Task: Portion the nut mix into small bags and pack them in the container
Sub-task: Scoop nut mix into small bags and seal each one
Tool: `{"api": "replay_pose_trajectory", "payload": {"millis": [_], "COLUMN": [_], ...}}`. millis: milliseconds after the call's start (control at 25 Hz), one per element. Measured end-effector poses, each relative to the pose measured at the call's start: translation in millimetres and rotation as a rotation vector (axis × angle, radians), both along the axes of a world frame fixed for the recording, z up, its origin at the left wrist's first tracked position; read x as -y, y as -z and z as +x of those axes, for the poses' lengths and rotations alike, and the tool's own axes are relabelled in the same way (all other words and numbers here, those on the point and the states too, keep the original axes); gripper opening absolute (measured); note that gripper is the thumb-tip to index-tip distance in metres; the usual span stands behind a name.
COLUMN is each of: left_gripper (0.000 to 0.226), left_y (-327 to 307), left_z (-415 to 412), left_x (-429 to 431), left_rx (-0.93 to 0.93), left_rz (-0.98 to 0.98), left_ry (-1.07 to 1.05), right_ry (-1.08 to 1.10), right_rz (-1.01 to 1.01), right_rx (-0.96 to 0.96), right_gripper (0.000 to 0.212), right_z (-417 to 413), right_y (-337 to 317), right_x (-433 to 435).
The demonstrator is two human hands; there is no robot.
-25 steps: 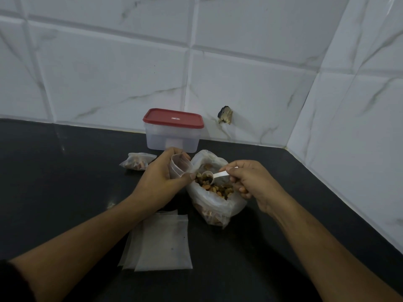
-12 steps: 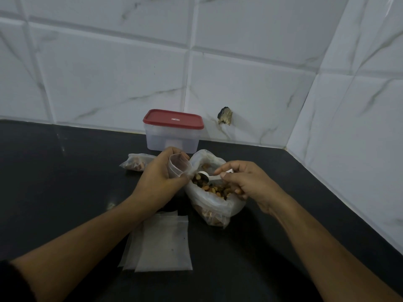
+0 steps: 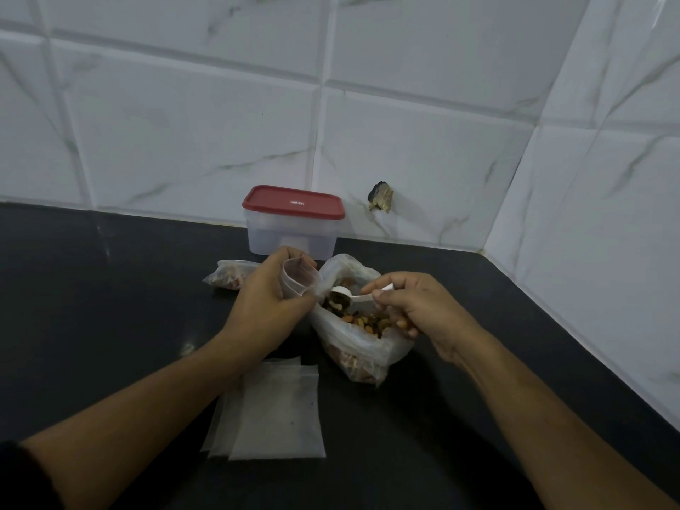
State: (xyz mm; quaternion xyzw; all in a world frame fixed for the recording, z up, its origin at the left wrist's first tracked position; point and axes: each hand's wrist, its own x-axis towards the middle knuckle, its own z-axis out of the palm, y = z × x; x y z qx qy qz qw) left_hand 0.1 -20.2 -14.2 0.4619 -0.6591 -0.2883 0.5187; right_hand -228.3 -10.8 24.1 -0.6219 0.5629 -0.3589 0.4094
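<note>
On dark counter [image 3: 110, 307], centre: left hand [image 3: 265, 307] grips small bag [image 3: 300, 279], mouth held open. Right hand [image 3: 415, 311] pinches white spoon [image 3: 349, 294], loaded with nuts, beside small bag's mouth, above big nut bag [image 3: 362, 344]. Filled bag [image 3: 226, 276] left of hand. Container [image 3: 294, 230], red lid on, far by wall. Empty bags [image 3: 272, 410] stacked near.

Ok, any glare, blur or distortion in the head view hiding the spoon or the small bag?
Head view: dim, flat light, only faint glints on the black countertop, no glare; wide-angle bending curves the tile lines; white spoon in the right hand and small bag in the left hand read sharp; nut mix looks dark, muddy.
</note>
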Motion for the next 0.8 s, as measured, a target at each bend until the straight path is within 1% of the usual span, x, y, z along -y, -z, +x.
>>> {"api": "replay_pose_trajectory", "payload": {"millis": [120,280,360,480,640,800], "left_gripper": [0.033,0.033,0.033,0.033,0.033,0.033], "left_y": [0.1,0.7,0.9,0.6,0.6,1.1], "left_z": [-0.1,-0.1,-0.5,-0.3,0.1,0.1], "left_x": [0.1,0.3,0.2,0.7,1.3,2.2], "left_rx": [0.003,0.008,0.006,0.001,0.001,0.008], "left_rz": [0.01,0.01,0.005,0.004,0.004,-0.004], "left_ry": [0.005,0.008,0.01,0.011,0.006,0.001], "right_ry": [0.046,0.006,0.017,0.076,0.113,0.069], "right_rz": [-0.006,-0.044,-0.029,0.036,0.103,0.1], "right_rx": [0.036,-0.054,-0.027,0.062,0.168,0.104], "right_gripper": [0.02,0.017,0.019,0.023,0.023,0.02], "right_z": [-2.2,3.1,4.5,3.3,-1.0,1.5], "right_y": [-1.1,2.8,3.4,3.9,6.3,6.2], "right_x": [1.0,-1.3,-0.1,3.4,7.0,4.3]}}
